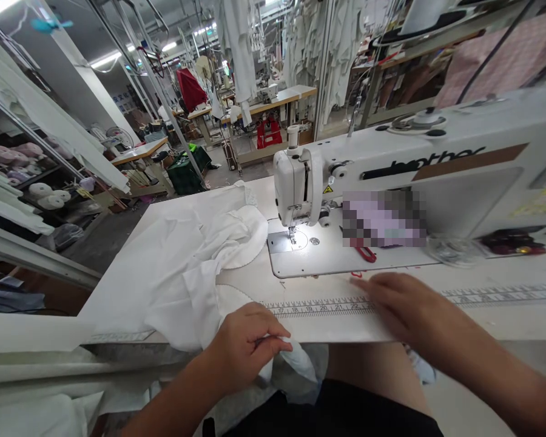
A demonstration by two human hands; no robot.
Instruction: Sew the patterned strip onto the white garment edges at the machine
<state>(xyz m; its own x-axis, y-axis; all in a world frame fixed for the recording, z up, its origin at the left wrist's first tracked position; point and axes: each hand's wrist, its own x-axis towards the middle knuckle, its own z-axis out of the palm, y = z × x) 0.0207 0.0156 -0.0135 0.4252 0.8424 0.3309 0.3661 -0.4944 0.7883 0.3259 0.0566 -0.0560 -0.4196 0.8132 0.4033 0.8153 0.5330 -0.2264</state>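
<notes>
The **left hand** (248, 346) is closed on a fold of white cloth (182, 273) at the front edge of the sewing table, with the fingers curled and the thumb pressed over the gathered layers. A tail of the cloth (298, 364) drops from the grip past the table edge, toward the person's black shorts (332, 413).

From the grip, the bulk of the cloth runs up and to the left across the table top (236, 285) in loose folds. Its long axis lies roughly diagonal, from the near edge toward the far side of the table. A rounded piece with a finely scalloped edge (241, 240) sits on top, its curve ending just left of the needle plate (284, 241).

The right hand (404, 303) is empty, lying open and palm down to the right of the grip, with its fingers together and reaching left. Its fingertips (359, 284) rest near the front edge of the machine bed (327, 258), just above a printed measuring tape (318, 308) on the table.

The left hand is the nearer to the cloth and the right hand is well apart from it. Further out, behind the needle plate, stands the head of a white Brother sewing machine (298, 188), and a small red item (364, 255) lies on its bed.
</notes>
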